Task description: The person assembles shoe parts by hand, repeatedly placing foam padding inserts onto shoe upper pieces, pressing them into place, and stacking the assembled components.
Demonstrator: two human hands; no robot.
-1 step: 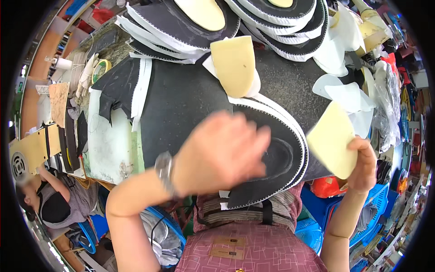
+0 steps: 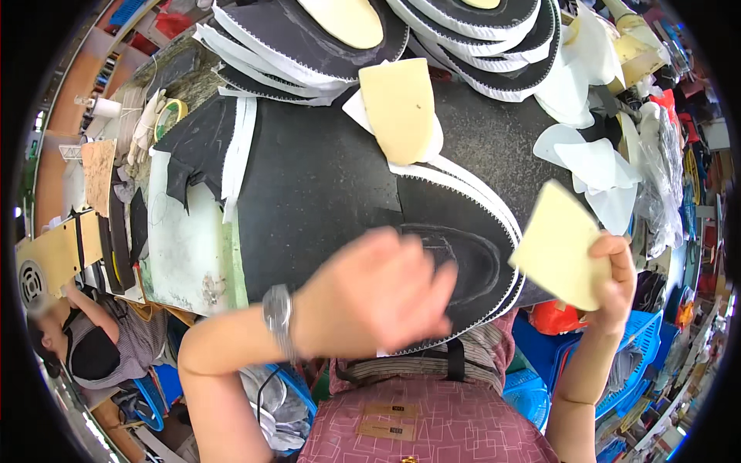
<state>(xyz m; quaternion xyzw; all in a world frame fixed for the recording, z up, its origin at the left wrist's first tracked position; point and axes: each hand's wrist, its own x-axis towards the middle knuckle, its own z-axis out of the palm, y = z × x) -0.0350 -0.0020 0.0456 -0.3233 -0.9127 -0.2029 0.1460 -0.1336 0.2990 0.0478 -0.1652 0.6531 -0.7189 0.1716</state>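
A black curved fabric piece [image 2: 463, 197], edged with white zigzag-stitched tape, lies on the dark table near me, with a rounded outline marked on it. My left hand [image 2: 374, 289], a watch on its wrist, passes over this piece. Motion smears its fingers, and whether anything is in them I cannot make out. On the right, my right hand [image 2: 617, 285] pinches a pale yellow rounded pad [image 2: 559, 247] by its edge, beside the black piece. Another yellow pad [image 2: 401, 108] rests on a white one, touching the far end of the black piece.
Stacks of black white-edged pieces [image 2: 293, 58] fill the far side. Translucent white pads [image 2: 594, 166] lie at the right. A black scrap [image 2: 197, 147] and a greenish-white board [image 2: 185, 247] are at left. Another person [image 2: 100, 343] sits at lower left, near blue baskets [image 2: 150, 401].
My left hand has moved toward me, uncovering more of the outline on the black piece. My right hand and its yellow pad have shifted slightly left and nearer.
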